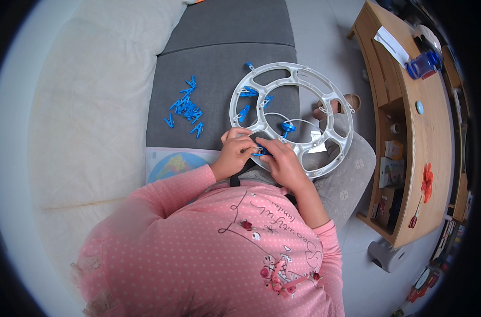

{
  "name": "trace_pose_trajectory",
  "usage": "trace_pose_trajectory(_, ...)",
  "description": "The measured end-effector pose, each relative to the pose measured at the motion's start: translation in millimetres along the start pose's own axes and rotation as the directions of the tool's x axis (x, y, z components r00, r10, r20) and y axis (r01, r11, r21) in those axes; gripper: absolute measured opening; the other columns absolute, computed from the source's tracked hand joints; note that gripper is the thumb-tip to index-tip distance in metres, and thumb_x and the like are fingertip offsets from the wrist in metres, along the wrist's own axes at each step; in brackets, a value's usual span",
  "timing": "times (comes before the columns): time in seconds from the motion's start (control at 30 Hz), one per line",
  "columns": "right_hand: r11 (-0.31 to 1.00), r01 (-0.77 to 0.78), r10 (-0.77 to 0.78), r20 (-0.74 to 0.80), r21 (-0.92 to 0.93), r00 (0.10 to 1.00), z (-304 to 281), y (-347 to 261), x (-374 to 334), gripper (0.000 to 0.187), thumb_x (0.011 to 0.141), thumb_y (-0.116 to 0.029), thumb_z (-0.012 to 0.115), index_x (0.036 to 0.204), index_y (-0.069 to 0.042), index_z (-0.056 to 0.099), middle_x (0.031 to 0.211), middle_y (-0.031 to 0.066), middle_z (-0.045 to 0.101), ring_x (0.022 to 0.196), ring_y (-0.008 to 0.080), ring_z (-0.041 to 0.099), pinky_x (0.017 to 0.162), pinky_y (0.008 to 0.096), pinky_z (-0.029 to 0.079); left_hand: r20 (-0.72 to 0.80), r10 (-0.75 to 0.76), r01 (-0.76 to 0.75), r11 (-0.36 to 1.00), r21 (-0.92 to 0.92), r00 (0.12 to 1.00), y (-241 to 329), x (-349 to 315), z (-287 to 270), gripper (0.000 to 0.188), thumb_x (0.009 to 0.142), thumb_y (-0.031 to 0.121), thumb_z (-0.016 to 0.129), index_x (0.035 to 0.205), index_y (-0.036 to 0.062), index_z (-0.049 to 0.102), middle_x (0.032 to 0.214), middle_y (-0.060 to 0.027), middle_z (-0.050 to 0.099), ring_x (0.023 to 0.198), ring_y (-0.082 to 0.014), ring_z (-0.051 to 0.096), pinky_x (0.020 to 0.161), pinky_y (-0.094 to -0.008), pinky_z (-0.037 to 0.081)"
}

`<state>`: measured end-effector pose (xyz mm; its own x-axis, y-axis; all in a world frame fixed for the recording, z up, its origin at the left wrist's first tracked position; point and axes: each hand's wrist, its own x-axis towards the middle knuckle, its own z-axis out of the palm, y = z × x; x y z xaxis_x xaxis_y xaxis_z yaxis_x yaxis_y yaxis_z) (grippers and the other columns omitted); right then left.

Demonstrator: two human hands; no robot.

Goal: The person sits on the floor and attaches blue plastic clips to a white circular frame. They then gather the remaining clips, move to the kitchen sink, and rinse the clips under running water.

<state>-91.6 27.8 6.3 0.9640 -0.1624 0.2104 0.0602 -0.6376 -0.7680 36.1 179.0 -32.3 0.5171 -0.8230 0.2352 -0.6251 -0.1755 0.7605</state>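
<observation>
A round white plastic drying rack with spoke-like openings lies across my lap and the grey cushion. At its near rim, my right hand is closed on a blue clothespin. My left hand is pinched beside it, fingertips at a small pale loop that is partly hidden by the fingers. Several blue clothespins hang on the rack's left side. A blue hanger piece with a white cord sits in the middle opening. To the left, loose blue clothespins lie in a pile.
A grey sofa seat is under the pile, with a cream cover at far left. Near my left forearm lies a printed map sheet. A wooden cabinet stands right, bearing a blue jar. A grey bin is beside it.
</observation>
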Motion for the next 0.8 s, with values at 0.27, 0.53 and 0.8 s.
trace_pose_trajectory(0.27, 0.998, -0.034, 0.030, 0.073, 0.047, 0.997, 0, 8, 4, 0.045, 0.081, -0.008, 0.066, 0.126, -0.008, 0.058, 0.094, 0.0122, 0.061, 0.088, 0.0317, 0.059, 0.079, 0.0404, 0.041, 0.048, 0.008, -0.008, 1.000, 0.003, 0.999, 1, 3, -7, 0.008, 0.083, 0.017, 0.068, 0.081, 0.0101, 0.071, 0.088, 0.0009, 0.066, 0.113, -0.0223, 0.052, 0.099, -0.0405, 0.030)
trace_pose_trajectory(0.53, 0.999, -0.011, 0.013, -0.062, 0.048, 0.998, 3, 10, -1, 0.048, 0.079, -0.005, 0.069, 0.126, -0.006, 0.058, 0.091, 0.0160, 0.057, 0.082, 0.0336, 0.057, 0.074, 0.0411, 0.045, 0.127, 0.002, 0.008, 0.997, -0.077, 0.992, -3, 6, -16, 0.014, 0.086, 0.017, 0.066, 0.096, 0.0076, 0.068, 0.098, -0.0050, 0.066, 0.111, -0.0246, 0.054, 0.098, -0.0393, 0.037)
trace_pose_trajectory(0.8, 0.960, -0.125, 0.154, -0.098, 0.251, 0.983, -1, 8, -6, 0.053, 0.080, -0.004, 0.069, 0.130, -0.003, 0.052, 0.098, 0.0183, 0.063, 0.085, 0.0331, 0.063, 0.075, 0.0388, 0.051, 0.285, -0.104, 0.213, 0.897, -0.388, 0.953, 27, 12, -15, 0.049, 0.086, 0.008, 0.065, 0.132, 0.0050, 0.049, 0.112, -0.0126, 0.063, 0.100, -0.0220, 0.062, 0.088, -0.0336, 0.048)
